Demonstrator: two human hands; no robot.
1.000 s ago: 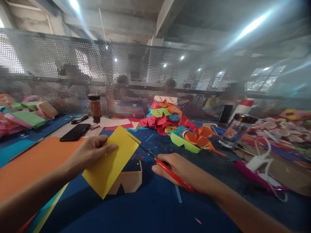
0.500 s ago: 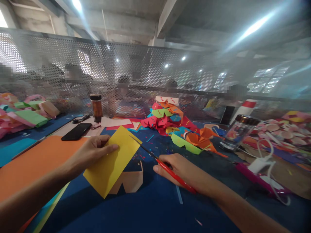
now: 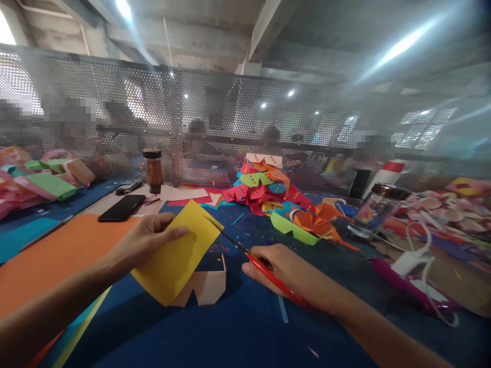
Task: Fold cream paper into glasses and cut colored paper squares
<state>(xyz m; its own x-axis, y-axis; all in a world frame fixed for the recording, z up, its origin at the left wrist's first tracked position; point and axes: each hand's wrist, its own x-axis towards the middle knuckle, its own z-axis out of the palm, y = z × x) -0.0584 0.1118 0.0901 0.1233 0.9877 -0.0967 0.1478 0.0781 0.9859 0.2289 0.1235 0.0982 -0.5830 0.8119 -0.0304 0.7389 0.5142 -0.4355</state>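
Head view of a blue work table (image 3: 215, 342), with both of the person's hands in use. The left hand (image 3: 155, 236) pinches a yellow sheet (image 3: 183, 255) at its upper left edge, the thumb lying flat on the near face; the sheet tilts just to the right of this hand, raised above the table. The right hand (image 3: 274, 263) is closed around the red handles of a pair of scissors (image 3: 276, 280), whose dark blades point up and to the left, away from the fingers, and overlap the right corner of the sheet. How far the blades are parted cannot be told.

Between the hands, partly covered by the sheet, lies a notched tan cutout (image 3: 210, 287). Just below the right hand is a narrow blue strip (image 3: 283, 309). Beyond the left hand are a black phone (image 3: 121, 208) and, farther off, a dark-lidded jar (image 3: 154, 175) of brown contents; an orange sheet (image 3: 65, 250) extends to the left, beneath the forearm. Beyond the right hand lie a green cutout (image 3: 292, 230) and a heap of coloured cutouts (image 3: 255, 191), several dotted. To its right stands a clear bottle (image 3: 371, 214), well apart.
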